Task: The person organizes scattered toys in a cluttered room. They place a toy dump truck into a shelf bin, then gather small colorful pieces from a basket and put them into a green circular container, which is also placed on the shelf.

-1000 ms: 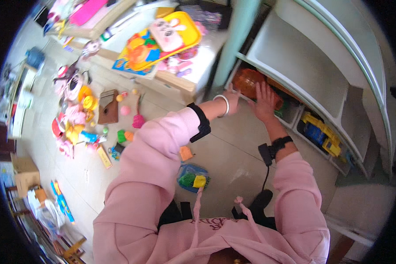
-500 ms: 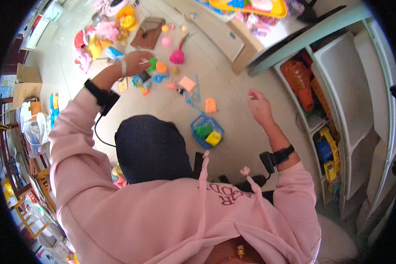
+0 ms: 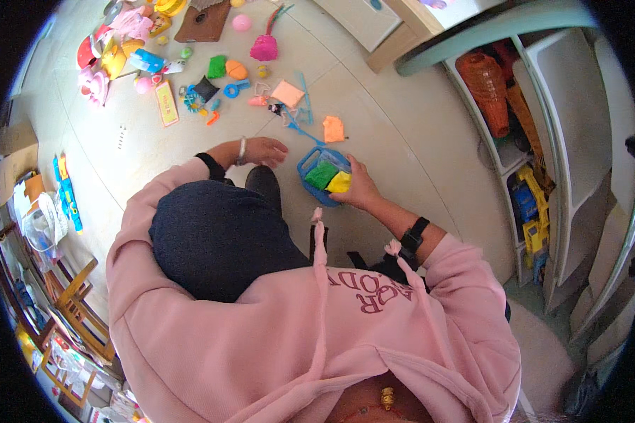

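A small blue plastic basket (image 3: 306,169) stands on the floor in front of me. Inside it lie a green pouch, like a beanbag (image 3: 321,173), and a yellow one (image 3: 339,183). My right hand (image 3: 362,185) is closed round the basket's right side, next to the yellow beanbag; some of its fingers are hidden. To the left of the basket, my left hand (image 3: 262,151) hovers above my dark shoe (image 3: 264,189), holding nothing, its fingers loosely stretched out. An orange beanbag (image 3: 334,129) lies just beyond the basket.
Toys are strewn ahead: a green beanbag (image 3: 217,67), a pink toy (image 3: 264,48), a peach square pouch (image 3: 287,93) and a yellow card (image 3: 166,103). A brown board (image 3: 202,22) lies farther off. Shelving with bins (image 3: 554,127) stands right; a blue toy gun (image 3: 66,192) lies left.
My left hand has drawn back from the toys toward my shoe, leaving the green beanbag on the floor. My right hand has moved left onto the basket. The view has shifted.
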`<act>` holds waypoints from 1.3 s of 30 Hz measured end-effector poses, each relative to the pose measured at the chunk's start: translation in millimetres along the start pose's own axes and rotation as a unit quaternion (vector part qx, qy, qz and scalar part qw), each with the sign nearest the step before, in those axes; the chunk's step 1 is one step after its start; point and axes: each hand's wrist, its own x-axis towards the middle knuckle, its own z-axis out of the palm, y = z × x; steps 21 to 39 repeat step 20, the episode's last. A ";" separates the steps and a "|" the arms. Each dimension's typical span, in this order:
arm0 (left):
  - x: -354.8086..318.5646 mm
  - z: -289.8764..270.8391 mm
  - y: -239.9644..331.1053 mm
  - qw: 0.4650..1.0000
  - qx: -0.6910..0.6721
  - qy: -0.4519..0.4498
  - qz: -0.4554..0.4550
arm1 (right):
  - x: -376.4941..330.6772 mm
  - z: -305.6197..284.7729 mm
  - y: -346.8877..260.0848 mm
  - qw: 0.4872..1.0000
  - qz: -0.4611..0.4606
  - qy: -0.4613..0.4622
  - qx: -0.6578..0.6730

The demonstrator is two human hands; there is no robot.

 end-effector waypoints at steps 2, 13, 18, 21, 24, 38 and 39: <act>8.0 8.6 1.4 0.999 0.032 -0.005 0.037 | 5.4 -3.5 -5.1 1.000 0.023 0.008 0.008; 15.0 22.4 15.8 0.919 0.236 0.294 0.114 | 58.6 -3.4 -60.1 0.982 -0.115 0.116 0.094; 0.2 1.4 17.6 0.924 0.259 0.278 0.032 | 78.3 3.9 -52.8 0.998 -0.025 -0.018 0.055; -6.5 -14.1 20.2 0.935 0.272 0.224 0.028 | 96.8 3.2 -32.5 0.992 0.016 -0.100 0.070; -6.5 -14.1 20.2 0.935 0.272 0.224 0.028 | 96.8 3.2 -32.5 0.992 0.016 -0.100 0.070; -6.5 -14.1 20.2 0.935 0.272 0.224 0.028 | 96.8 3.2 -32.5 0.992 0.016 -0.100 0.070; -6.5 -14.1 20.2 0.935 0.272 0.224 0.028 | 96.8 3.2 -32.5 0.992 0.016 -0.100 0.070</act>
